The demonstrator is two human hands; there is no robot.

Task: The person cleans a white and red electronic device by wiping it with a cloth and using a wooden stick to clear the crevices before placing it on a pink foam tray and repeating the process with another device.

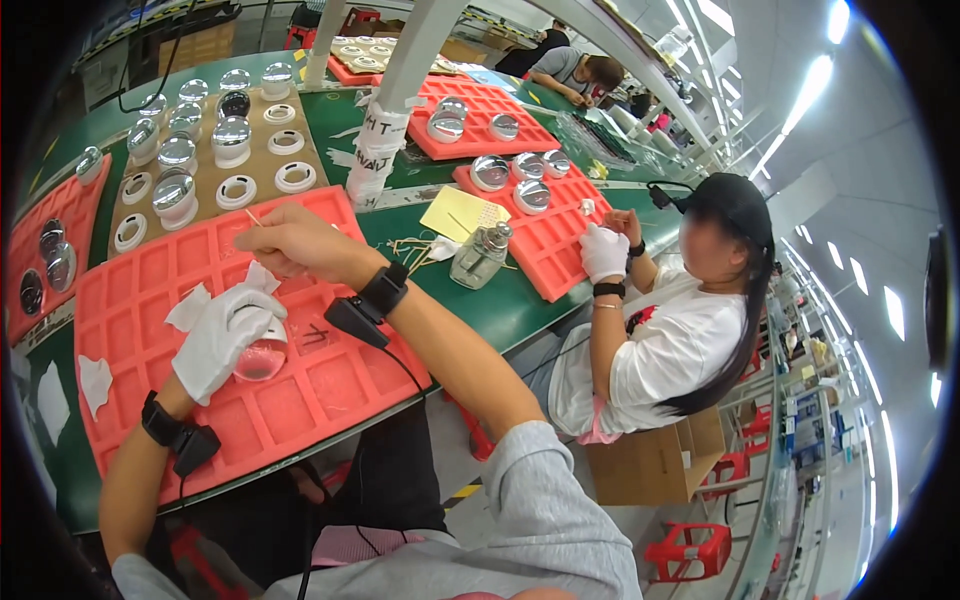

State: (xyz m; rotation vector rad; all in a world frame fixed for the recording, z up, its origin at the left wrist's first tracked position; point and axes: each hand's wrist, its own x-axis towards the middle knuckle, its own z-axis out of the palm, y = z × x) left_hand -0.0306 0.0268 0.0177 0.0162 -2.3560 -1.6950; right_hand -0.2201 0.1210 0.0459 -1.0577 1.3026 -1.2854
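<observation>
1. Red foam tray (pixel 150 300) lay on the green table (pixel 520 300), right under both hands.
2. The left hand (pixel 222 335), in a white glove, was curled round a clear glass dome (pixel 262 358), holding it down in a tray pocket.
3. The right hand (pixel 290 240), bare, pinched a thin stick (pixel 252 216) between closed fingertips, just above the tray's far edge.
4. Beyond sat a brown board (pixel 205 150) of shiny domes on white rings.
5. A co-worker's gloved hand (pixel 603 250) rested on another red tray (pixel 545 250), near a small glass bottle (pixel 480 255).
</observation>
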